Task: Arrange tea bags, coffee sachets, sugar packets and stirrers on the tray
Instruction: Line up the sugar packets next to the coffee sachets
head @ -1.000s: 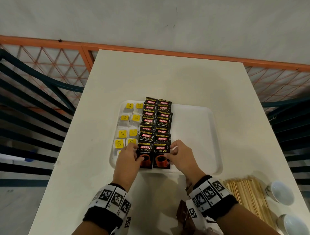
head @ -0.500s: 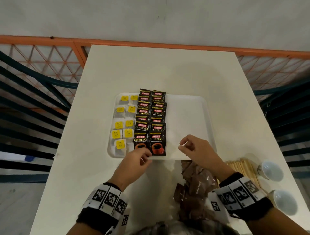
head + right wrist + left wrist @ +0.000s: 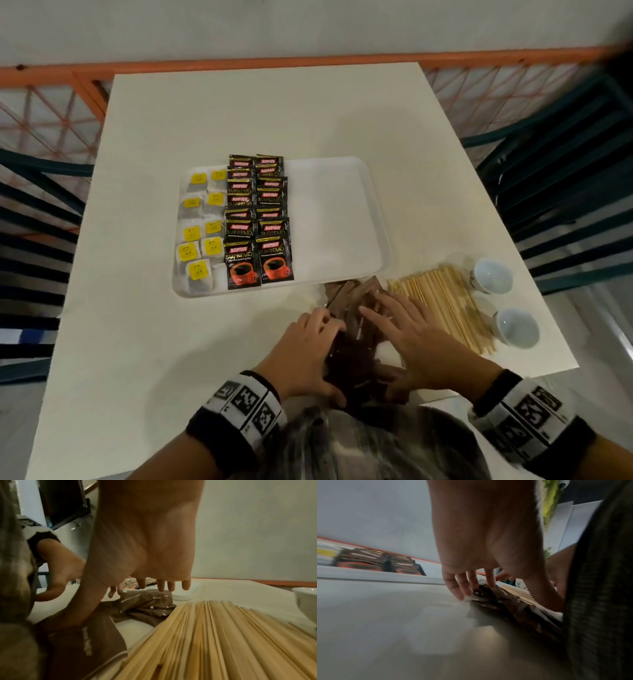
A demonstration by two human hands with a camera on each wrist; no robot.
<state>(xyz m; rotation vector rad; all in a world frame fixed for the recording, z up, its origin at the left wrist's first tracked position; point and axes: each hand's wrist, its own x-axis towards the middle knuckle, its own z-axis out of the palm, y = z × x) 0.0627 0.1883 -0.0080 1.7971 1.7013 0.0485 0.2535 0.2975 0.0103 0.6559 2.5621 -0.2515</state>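
Observation:
A white tray point(image 3: 332, 222) holds tea bags point(image 3: 198, 233) with yellow tags along its left side and two columns of black coffee sachets point(image 3: 257, 219) beside them; its right half is bare. A loose pile of brown sugar packets point(image 3: 352, 301) lies on the table just in front of the tray. My left hand point(image 3: 308, 346) touches the pile's left edge with nearly straight fingers point(image 3: 462, 588). My right hand point(image 3: 404, 329) lies spread over the pile's right side, its thumb down among the packets point(image 3: 145, 601). Wooden stirrers point(image 3: 445, 301) lie right of the pile.
Two white cups point(image 3: 491, 275) point(image 3: 515, 327) stand right of the stirrers, near the table's right edge point(image 3: 561, 342). An orange railing point(image 3: 239, 66) runs behind the table, and dark slatted chairs point(image 3: 565, 171) flank it.
Both hands left the front coffee sachets on the tray and drew back toward me to the sugar packet pile. The head view shifted, bringing the pile and stirrers into fuller view.

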